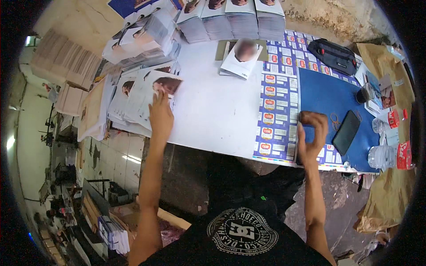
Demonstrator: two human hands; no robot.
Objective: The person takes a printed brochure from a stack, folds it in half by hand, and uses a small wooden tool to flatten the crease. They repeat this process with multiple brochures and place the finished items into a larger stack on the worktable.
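My left hand [161, 113] lies at the left of the table, its fingers stretched out on the top sheet of a loose pile of white printed leaflets [140, 99]. That top leaflet bears a brown picture near its corner. Near the front edge, my right hand [314, 135] rests where a purple label-printed sheet [277, 106] meets a blue mat [321, 93]. Its fingers are curled round; a dark edge shows beside them, and what they hold, if anything, cannot be made out. A small pile of folded leaflets [239, 62] lies at the back middle of the white table [208, 106].
Tall leaflet stacks [242, 22] line the back, with more bundles [142, 40] at the back left. On the right are a black phone [347, 132], rubber bands [335, 120], a dark waist bag [333, 55], a dark cup [363, 94] and plastic bottles [381, 157].
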